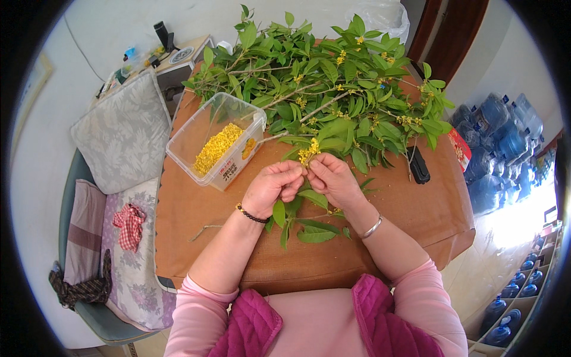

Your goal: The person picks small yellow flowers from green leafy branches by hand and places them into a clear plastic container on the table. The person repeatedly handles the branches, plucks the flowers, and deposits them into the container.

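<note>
Fingertip to fingertip, my left hand [275, 184] and my right hand [333, 177] pinch a leafy sprig. A cluster of small yellow flowers [308, 152], like osmanthus, stands just beyond the fingertips. Green leaves [317, 233] hang below my hands over the brown table covering [200, 263]; the stem between them is partly hidden by the fingers. To the left of my hands stands a clear plastic tub [178, 154] with writing on its side. Loose yellow petals [218, 147] are heaped inside it. A large pile of cut flowering branches [330, 89] covers the far side of the table.
A black object [418, 165] lies at the table's right side, near a red patterned item [459, 149]. A bare twig [203, 232] lies at left. Beside the table are a sofa with a grey cushion [122, 129] on the left and stacked blue water bottles [495, 147] on the right.
</note>
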Demonstrator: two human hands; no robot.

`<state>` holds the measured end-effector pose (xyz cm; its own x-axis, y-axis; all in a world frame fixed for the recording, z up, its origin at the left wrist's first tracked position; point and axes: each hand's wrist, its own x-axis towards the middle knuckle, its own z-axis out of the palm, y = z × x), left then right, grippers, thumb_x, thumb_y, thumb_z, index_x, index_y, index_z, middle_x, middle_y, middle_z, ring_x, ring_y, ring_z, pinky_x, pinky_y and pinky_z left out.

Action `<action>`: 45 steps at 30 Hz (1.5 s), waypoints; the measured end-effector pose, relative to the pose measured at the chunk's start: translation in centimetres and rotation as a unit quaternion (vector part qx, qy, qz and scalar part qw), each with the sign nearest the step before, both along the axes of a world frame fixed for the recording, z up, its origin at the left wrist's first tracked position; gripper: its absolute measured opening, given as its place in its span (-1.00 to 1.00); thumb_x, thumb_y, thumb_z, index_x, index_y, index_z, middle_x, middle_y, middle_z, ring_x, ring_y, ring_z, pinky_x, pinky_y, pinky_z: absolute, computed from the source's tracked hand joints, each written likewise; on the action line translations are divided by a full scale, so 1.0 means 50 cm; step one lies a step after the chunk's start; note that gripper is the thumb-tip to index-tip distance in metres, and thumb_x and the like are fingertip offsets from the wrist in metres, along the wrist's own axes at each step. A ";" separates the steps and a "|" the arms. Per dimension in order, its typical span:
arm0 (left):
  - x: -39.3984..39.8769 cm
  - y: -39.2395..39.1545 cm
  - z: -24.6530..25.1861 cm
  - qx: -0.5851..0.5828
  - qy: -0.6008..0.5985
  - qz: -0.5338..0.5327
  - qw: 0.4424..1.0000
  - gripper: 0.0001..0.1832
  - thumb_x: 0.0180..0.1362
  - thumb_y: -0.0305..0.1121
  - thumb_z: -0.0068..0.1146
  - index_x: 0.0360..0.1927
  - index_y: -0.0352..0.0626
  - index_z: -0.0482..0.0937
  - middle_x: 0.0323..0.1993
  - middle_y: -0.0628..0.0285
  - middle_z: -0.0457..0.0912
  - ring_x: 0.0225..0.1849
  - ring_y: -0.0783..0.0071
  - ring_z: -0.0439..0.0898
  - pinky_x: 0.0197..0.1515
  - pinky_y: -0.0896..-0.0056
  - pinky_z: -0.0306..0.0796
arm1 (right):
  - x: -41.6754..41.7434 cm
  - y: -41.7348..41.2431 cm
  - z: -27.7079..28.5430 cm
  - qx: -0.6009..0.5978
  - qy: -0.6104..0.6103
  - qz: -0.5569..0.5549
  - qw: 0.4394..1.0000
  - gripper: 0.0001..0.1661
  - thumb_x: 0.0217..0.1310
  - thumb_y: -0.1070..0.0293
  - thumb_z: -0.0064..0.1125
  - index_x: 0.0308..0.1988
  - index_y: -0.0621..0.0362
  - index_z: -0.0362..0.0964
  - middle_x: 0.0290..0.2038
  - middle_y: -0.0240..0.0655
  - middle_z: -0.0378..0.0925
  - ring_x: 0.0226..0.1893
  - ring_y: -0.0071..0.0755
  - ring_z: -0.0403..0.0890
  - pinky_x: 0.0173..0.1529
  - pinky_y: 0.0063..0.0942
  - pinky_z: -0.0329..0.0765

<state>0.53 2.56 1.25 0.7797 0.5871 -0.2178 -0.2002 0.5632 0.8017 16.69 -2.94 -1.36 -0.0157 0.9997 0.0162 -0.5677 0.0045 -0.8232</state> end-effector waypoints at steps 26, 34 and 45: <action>-0.002 0.000 -0.004 -0.064 -0.049 -0.049 0.996 -0.88 0.15 -0.37 -0.01 -0.34 -0.19 0.50 -0.61 0.38 0.42 -0.71 0.72 0.18 -0.67 0.71 0.05 | 0.011 0.000 0.003 -0.003 0.096 0.028 0.995 -0.93 0.18 0.50 -0.02 -0.28 0.22 0.34 -0.46 -0.37 0.40 -0.64 -0.69 0.22 -0.61 -0.76 0.14; -0.004 0.004 -0.007 -0.080 -0.059 -0.061 0.993 -0.87 0.14 -0.37 -0.01 -0.34 -0.20 0.50 -0.61 0.38 0.42 -0.71 0.73 0.18 -0.67 0.71 0.05 | 0.010 0.003 0.001 -0.010 0.077 0.038 0.996 -0.92 0.21 0.47 -0.05 -0.30 0.26 0.31 -0.48 -0.36 0.39 -0.64 -0.69 0.22 -0.62 -0.76 0.14; 0.011 -0.018 0.008 0.106 0.023 0.034 0.994 -0.87 0.16 -0.37 -0.03 -0.36 -0.21 0.47 -0.64 0.42 0.39 -0.70 0.75 0.20 -0.67 0.74 0.06 | 0.015 -0.001 0.008 -0.005 0.065 0.017 0.998 -0.79 0.25 0.38 -0.11 -0.38 0.33 0.30 -0.56 -0.37 0.33 -0.65 -0.65 0.20 -0.64 -0.71 0.09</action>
<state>1.07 1.66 1.65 0.7292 0.6740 -0.1183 -0.1916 0.3671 0.9102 17.42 -2.99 -0.96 -0.0487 0.9987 0.0111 -0.6690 -0.0244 -0.7429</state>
